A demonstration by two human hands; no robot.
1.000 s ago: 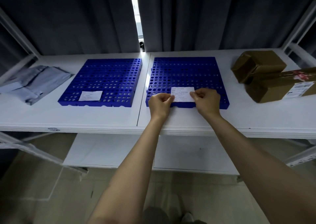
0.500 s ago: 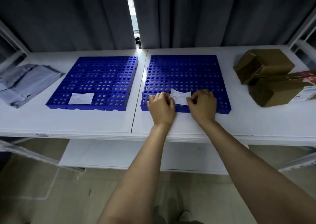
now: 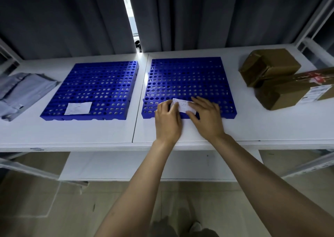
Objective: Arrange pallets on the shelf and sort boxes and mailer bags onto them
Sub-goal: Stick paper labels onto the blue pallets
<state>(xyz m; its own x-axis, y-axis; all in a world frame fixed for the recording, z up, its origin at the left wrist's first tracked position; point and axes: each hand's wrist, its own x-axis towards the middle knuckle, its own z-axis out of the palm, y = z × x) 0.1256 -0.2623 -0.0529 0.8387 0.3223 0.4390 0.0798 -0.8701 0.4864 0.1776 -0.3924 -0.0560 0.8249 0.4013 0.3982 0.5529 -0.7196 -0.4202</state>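
Two blue perforated pallets lie side by side on the white shelf [image 3: 101, 131]. The left pallet [image 3: 97, 86] carries a white label [image 3: 78, 108] near its front edge. On the front edge of the right pallet [image 3: 188, 79] lies a second white label [image 3: 184, 106]. My left hand [image 3: 167, 121] and my right hand [image 3: 207, 117] rest flat on that label's two ends, fingers spread and pressing down. Grey mailer bags [image 3: 21, 92] lie at the shelf's left end. Two brown cardboard boxes stand at the right end, a smaller one [image 3: 269, 66] and a longer one [image 3: 296, 92] with a shipping label.
Dark grey curtains [image 3: 198, 16] hang behind the shelf, with a bright gap between them. White shelf posts [image 3: 314, 16] rise at the right corner. A lower shelf board [image 3: 115, 166] shows beneath, and the floor under it.
My hands went from pinching the label by its ends above the right pallet's front edge to lying flat on it. The view has shifted slightly.
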